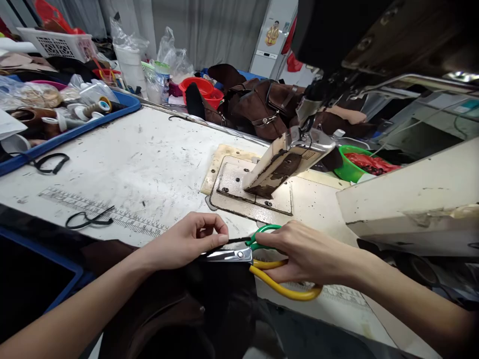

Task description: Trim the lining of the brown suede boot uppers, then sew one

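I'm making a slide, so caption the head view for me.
Left hand pinches a black strip while the right hand holds scissors near a sewing machine.

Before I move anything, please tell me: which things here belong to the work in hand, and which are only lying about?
In use:
- black strip, pinched in the left hand
- scissors, held in the right hand

Lying about, as far as I can judge:
- blue tray
- green basin
- red bowls
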`<state>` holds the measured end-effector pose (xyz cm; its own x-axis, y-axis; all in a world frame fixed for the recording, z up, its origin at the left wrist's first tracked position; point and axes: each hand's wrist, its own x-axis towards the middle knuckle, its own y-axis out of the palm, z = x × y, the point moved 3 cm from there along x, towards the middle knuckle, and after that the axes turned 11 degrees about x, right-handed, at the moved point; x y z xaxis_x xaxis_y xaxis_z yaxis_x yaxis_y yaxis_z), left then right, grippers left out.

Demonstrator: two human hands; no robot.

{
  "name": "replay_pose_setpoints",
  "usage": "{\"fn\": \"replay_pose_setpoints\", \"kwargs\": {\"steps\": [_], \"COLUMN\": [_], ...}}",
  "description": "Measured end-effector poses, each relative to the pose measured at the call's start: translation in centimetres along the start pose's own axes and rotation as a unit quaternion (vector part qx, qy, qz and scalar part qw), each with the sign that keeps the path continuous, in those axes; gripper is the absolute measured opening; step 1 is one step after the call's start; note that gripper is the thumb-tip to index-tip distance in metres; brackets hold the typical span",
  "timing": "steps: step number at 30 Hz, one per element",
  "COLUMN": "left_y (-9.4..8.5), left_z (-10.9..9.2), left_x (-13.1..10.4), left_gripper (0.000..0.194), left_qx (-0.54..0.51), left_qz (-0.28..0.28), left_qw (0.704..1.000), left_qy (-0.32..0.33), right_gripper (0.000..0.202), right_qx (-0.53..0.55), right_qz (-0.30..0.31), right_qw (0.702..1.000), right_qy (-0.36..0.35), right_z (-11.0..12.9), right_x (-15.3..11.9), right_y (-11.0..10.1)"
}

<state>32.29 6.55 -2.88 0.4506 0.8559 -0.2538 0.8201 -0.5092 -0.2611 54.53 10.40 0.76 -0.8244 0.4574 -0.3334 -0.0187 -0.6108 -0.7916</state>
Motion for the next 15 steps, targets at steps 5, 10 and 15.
{"fn": "replay_pose_setpoints", "kwargs": {"steps": [5, 10, 15], "left_y": [-0.4, -0.8, -1.2], "left_z": [-0.4, -0.7, -0.5], "left_x": [0.1, -0.1, 0.0], "left_gripper": [0.03, 0.028, 0.025], "left_qx": [-0.089, -0.167, -0.258], "left_qz": [-0.017, -0.051, -0.081], "left_qw": [0.995, 0.982, 0.959], "left_qy": [0.032, 0.066, 0.081], "right_gripper": [0.032, 0.03, 0.031], "right_qx": [-0.045, -0.086, -0.12], "right_qz": [-0.02, -0.027, -0.045], "right_qw": [0.999, 0.995, 0.99], "right_qy": [-0.015, -0.032, -0.052], "right_z": [0.7, 1.2, 1.0], "right_x": [1.3, 2.4, 3.4], "right_y": [0.1, 0.9, 1.5]}}
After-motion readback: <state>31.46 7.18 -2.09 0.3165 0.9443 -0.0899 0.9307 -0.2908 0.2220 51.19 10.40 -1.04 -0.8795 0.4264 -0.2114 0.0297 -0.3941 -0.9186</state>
